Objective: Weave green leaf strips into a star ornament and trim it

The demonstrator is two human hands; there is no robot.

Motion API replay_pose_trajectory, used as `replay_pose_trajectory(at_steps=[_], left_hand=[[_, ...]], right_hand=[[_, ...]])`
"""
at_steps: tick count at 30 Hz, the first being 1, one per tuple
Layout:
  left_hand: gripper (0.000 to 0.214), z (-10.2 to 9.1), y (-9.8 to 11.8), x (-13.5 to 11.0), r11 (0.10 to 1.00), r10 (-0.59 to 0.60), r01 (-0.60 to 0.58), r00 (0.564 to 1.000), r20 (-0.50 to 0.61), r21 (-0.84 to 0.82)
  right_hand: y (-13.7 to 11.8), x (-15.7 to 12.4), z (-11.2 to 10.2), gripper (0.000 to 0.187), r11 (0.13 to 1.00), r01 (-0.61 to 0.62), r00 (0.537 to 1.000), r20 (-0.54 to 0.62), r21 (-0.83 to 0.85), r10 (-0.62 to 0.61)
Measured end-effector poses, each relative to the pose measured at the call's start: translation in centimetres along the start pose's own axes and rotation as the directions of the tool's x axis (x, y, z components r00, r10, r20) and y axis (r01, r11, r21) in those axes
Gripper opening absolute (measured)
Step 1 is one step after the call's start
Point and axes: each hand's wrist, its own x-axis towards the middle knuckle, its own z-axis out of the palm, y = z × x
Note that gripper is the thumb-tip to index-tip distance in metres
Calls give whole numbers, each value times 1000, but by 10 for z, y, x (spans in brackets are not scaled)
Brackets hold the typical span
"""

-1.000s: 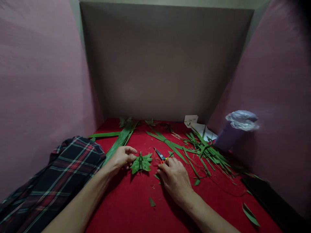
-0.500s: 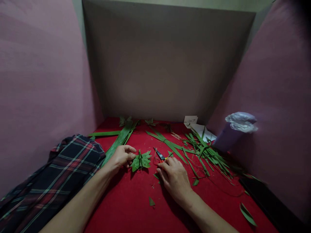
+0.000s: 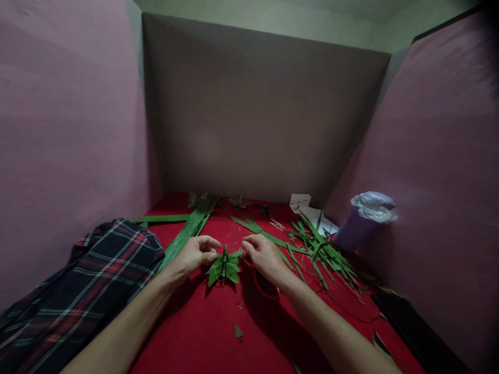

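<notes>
A small figure folded from green leaf strips (image 3: 224, 267) lies on the red cloth (image 3: 202, 332). My left hand (image 3: 195, 255) pinches its left side between thumb and fingers. My right hand (image 3: 264, 255) has its fingers closed at the figure's right tip. Under my right wrist shows a red loop (image 3: 265, 289), which looks like the scissors' handle. The blades are hidden by the hand.
Long green leaf strips (image 3: 187, 231) lie at the back left and a heap of cut strips (image 3: 323, 249) at the right. A plaid shirt (image 3: 89, 280) covers the left. A purple cup with a plastic cover (image 3: 360, 221), white paper (image 3: 312, 210) and a dark slab (image 3: 417, 332) are on the right. Board walls close three sides.
My right hand has left its spot over the scissors and moved forward and left to the leaf figure. My left hand stays on the figure. The view has tilted up.
</notes>
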Motion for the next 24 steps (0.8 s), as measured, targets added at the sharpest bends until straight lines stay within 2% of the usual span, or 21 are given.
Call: replay_pose_trajectory(at_steps=[6,13,18,24], left_hand=[[24,1,-1,1,995,38,-35,999,39,-96],[27,1,-3,2,995,26,-20,997,66,-101],[30,2,-1,1,999,9,-6,998,63,-53],[43,4,0,-1,1000,5,-5,996,91,-8]], right_hand=[[21,6,16,16,979,-104,993,76,177,92],[23,4,15,15,915,-173,979,169,364,117],[27,3,14,14,892,-183,974,199,412,108],[31,3,15,14,888,-158,977,199,433,77]])
